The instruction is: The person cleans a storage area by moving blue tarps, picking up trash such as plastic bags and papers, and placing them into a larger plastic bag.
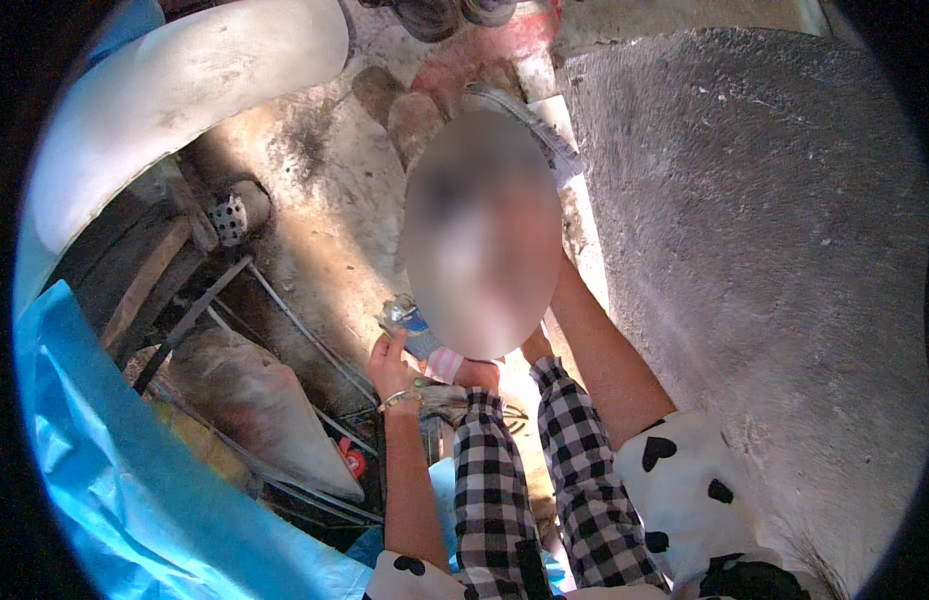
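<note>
My left hand [389, 367] grips a crumpled plastic packet [414, 330], blue and silver, by its left side. A bracelet circles that wrist. My right forearm reaches up into a blurred oval that covers the middle of the view, so my right hand and whatever it touches are hidden. Just below the packet is a foot in a slipper with a pink-and-white striped strap [443, 365]. My legs, in black-and-white checked trousers [494, 480], extend up from the bottom edge between my arms. A grey woven band [535, 124] shows above the blur.
A rough grey concrete surface [734, 225] fills the right side. At left are a blue plastic sheet [96, 465], a rack of metal rods [299, 319], a pale sack [239, 397] and a perforated white object [230, 219]. A large whitish roll [209, 90] curves across the upper left.
</note>
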A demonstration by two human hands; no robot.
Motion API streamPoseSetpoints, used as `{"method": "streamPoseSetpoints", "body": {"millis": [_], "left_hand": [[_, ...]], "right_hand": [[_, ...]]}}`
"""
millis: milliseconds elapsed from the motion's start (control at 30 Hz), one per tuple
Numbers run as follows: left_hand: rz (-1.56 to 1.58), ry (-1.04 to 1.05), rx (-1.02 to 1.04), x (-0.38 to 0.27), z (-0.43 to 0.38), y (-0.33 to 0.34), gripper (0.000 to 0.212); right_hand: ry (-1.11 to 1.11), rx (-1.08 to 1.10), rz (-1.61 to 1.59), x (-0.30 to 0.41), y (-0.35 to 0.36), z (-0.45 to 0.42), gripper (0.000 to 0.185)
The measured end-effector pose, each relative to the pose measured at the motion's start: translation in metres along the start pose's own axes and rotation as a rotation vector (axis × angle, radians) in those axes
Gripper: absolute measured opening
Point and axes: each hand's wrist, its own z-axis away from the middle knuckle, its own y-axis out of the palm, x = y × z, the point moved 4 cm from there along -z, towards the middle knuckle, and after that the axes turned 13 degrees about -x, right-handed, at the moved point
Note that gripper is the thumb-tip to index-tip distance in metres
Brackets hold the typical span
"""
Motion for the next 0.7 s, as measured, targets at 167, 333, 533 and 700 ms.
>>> {"method": "streamPoseSetpoints", "body": {"millis": [167,333,533,700], "left_hand": [[0.018,-0.029,-0.012,-0.013,0.020,-0.005,0.021],[0.075,-0.082,0.034,-0.005,0.019,-0.006,0.023],[0.075,-0.040,0.047,-0.013,0.020,-0.005,0.020],[0.192,0.009,0.066,-0.025,0.009,0.005,0.014]], "right_hand": [[-0.125,-0.321,-0.039,0.034,0.062,0.019,0.049],[-0.601,-0.326,0.669,0.039,0.100,0.035,0.049],[-0.981,-0.297,1.375,0.010,0.107,0.070,0.056],[-0.918,-0.543,1.559,0.019,0.110,0.062,0.055]]}}
